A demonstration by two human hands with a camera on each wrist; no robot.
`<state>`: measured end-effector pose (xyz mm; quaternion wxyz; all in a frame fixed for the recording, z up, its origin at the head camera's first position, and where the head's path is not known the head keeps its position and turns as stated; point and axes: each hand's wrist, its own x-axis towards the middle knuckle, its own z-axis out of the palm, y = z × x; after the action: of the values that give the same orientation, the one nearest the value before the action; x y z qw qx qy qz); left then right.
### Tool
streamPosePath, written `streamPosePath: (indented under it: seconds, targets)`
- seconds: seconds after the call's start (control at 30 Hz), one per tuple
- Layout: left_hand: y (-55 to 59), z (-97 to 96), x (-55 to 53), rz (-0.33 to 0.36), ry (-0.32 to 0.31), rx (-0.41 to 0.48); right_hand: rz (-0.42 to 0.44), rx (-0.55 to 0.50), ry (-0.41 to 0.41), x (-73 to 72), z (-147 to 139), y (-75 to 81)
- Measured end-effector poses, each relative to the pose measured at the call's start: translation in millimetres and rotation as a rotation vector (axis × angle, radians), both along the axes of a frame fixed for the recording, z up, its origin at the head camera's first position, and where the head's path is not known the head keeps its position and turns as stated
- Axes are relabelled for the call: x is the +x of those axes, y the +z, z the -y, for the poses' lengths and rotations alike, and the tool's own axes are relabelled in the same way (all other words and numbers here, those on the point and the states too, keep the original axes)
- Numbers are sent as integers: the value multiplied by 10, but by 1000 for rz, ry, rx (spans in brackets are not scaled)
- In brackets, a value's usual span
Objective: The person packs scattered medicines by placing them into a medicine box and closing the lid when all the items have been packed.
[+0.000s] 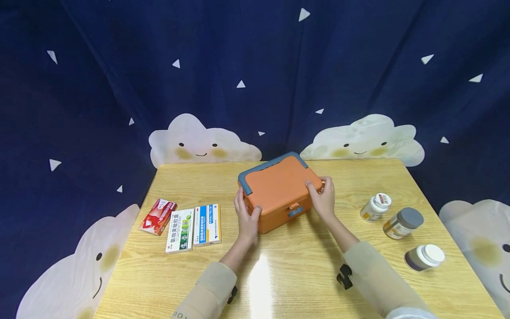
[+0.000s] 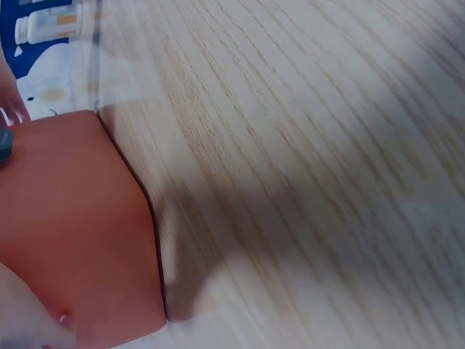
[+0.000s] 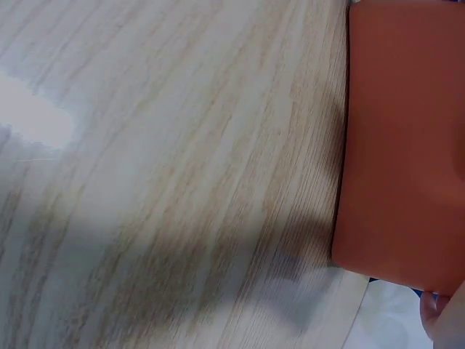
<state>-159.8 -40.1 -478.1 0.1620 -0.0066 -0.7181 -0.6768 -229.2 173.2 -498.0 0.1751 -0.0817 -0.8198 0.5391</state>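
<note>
An orange box (image 1: 279, 184) with a closed lid, a blue-grey handle (image 1: 264, 166) folded along its far edge and a front latch (image 1: 295, 209) sits at an angle at mid-table. My left hand (image 1: 247, 219) grips its left end, thumb at the near lid corner and fingers along the side. At the right end my right hand (image 1: 323, 199) holds it, thumb on the lid's edge and fingers round the side. Orange walls fill part of both wrist views, with the left hand (image 2: 29, 313) at the lower left and a right-hand finger (image 3: 430, 313) at the lower right.
Three medicine boxes, one red (image 1: 158, 216), one white and green (image 1: 180, 230) and one blue and white (image 1: 207, 224), lie left. Right of the box stand a white bottle (image 1: 373, 209), a grey-lidded jar (image 1: 401, 223) and a dark white-capped bottle (image 1: 423, 258). A cloud-print curtain (image 1: 279, 66) hangs behind.
</note>
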Motion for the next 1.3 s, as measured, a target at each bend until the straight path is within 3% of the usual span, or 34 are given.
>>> streamPosePath:
  seconds: [0.8, 1.3]
  targets:
    - [17, 159, -80, 20, -214, 48, 41, 12, -20, 381, -41, 89]
    - [20, 225, -112, 47, -279, 55, 38, 19, -25, 508, -41, 99]
